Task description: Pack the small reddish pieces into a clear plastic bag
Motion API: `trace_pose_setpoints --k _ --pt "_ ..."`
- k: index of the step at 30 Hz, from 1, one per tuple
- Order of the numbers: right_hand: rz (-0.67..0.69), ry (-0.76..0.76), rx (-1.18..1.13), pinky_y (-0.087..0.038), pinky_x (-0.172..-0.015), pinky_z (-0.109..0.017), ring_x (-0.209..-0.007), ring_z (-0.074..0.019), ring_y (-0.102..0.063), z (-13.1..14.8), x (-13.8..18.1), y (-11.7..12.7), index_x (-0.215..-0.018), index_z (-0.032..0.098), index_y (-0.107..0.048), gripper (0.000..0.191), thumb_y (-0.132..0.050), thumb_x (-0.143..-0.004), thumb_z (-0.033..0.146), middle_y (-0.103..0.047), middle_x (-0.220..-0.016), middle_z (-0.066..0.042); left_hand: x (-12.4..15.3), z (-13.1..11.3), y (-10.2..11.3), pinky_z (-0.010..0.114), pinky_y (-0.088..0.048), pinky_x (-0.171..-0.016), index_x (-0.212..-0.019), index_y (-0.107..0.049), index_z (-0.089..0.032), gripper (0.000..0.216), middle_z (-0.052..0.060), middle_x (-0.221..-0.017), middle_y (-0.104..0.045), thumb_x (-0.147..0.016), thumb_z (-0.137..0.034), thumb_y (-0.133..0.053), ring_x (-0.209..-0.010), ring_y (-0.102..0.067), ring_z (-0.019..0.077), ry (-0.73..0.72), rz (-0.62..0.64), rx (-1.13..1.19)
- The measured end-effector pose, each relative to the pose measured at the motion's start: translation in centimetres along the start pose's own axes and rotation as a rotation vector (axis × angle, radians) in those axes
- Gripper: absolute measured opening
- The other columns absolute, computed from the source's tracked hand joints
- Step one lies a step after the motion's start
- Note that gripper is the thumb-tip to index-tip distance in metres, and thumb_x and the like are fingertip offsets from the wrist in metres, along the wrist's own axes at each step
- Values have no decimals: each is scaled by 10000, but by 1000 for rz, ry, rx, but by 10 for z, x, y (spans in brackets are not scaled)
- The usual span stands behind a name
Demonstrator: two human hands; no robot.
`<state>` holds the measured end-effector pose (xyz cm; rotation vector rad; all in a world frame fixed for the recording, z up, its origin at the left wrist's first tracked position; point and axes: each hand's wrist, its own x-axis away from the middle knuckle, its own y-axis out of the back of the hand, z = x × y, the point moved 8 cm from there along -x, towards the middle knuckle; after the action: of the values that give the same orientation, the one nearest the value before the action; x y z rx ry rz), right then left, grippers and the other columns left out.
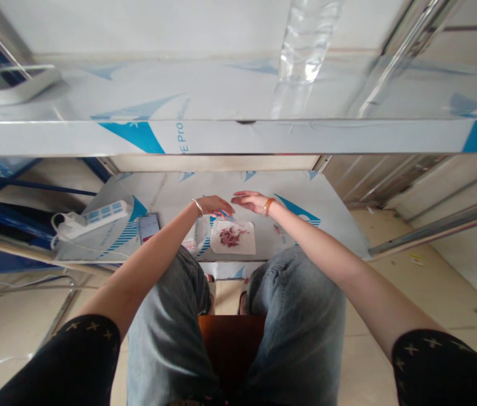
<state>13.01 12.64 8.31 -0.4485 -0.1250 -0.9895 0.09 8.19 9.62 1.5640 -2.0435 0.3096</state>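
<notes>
My left hand [216, 205], with a bracelet at the wrist, reaches over the lower shelf with its fingers stretched and apart. Beside it, my right hand [250, 201], wearing an orange band, has its fingers extended towards the left one. A narrow gap separates the two. Just below them lies a white paper sheet [247, 247] bearing a pile of small dark red pieces [229, 236], too small to identify. A clear packet [190, 241] with something pink in it is left of the sheet, partly hidden by my left arm. Blue bits near my left fingertips are unclear.
A phone [149, 226] and a white power strip [104, 212] with its cable lie on the left of the lower shelf [171, 194]. The upper shelf edge [238, 137] juts out above my hands, carrying a clear plastic bottle [308, 42]. Metal posts flank both sides.
</notes>
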Motion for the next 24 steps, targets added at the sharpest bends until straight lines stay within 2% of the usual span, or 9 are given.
trace_pose_setpoints --k 2,5,9,14,16,18,21,24 --pt "-34 -11 -5 -514 -918 -239 -831 -109 -701 0 0 -1 -900 131 -652 181 -643 -785 -8 -739 -851 -63 0 -1 -3 200 -376 -450 -674 -738 -154 167 73 -657 -712 -573 -22 -745 -544 -625 166 -24 26 -8" --pt "-65 -64 13 -559 -828 -265 -758 -128 -702 -2 3 -1 -872 145 -649 58 -680 -833 116 -730 -800 -55 0 -6 2 212 -412 -476 -666 -740 -153 153 76 -669 -709 -574 -30 -738 -561 -627 170 -91 -8 -16" --pt "65 -171 58 -594 -718 -330 -747 -186 -715 -5 12 -9 -946 147 -649 157 -707 -851 258 -736 -854 -92 3 -12 19 235 -482 -534 -683 -726 -152 74 72 -677 -694 -647 -88 -741 -603 -660 187 -160 -118 46" --pt "161 -190 209 -589 -669 -289 -702 -179 -716 -2 29 -20 -941 76 -665 93 -665 -867 132 -739 -856 -121 15 -12 35 228 -503 -546 -707 -709 -157 84 76 -690 -694 -666 -158 -783 -638 -676 193 -229 -255 158" --pt "158 -171 273 -590 -634 -271 -668 -173 -711 0 33 -24 -899 76 -672 91 -706 -828 123 -738 -825 -110 18 -10 33 218 -486 -521 -744 -724 -152 106 96 -741 -710 -668 -167 -796 -651 -679 199 -225 -217 178" --pt "141 -147 322 -590 -596 -262 -633 -171 -703 2 33 -27 -851 92 -678 107 -750 -784 132 -733 -783 -93 21 -7 26 214 -470 -503 -787 -739 -143 105 117 -817 -725 -695 -164 -785 -662 -682 200 -197 -126 195" --pt "96 -113 381 -581 -565 -245 -587 -153 -686 7 32 -29 -812 112 -685 91 -760 -762 121 -725 -747 -71 24 -3 17 205 -458 -491 -758 -743 -121 54 131 -844 -729 -736 -167 -759 -613 -662 166 -136 -18 146" --pt "42 -80 418 -573 -565 -233 -570 -139 -673 15 33 -34 -782 115 -684 52 -729 -777 88 -715 -723 -64 26 -2 14 182 -443 -487 -709 -740 -127 37 117 -821 -733 -733 -153 -750 -592 -645 139 -143 2 52"
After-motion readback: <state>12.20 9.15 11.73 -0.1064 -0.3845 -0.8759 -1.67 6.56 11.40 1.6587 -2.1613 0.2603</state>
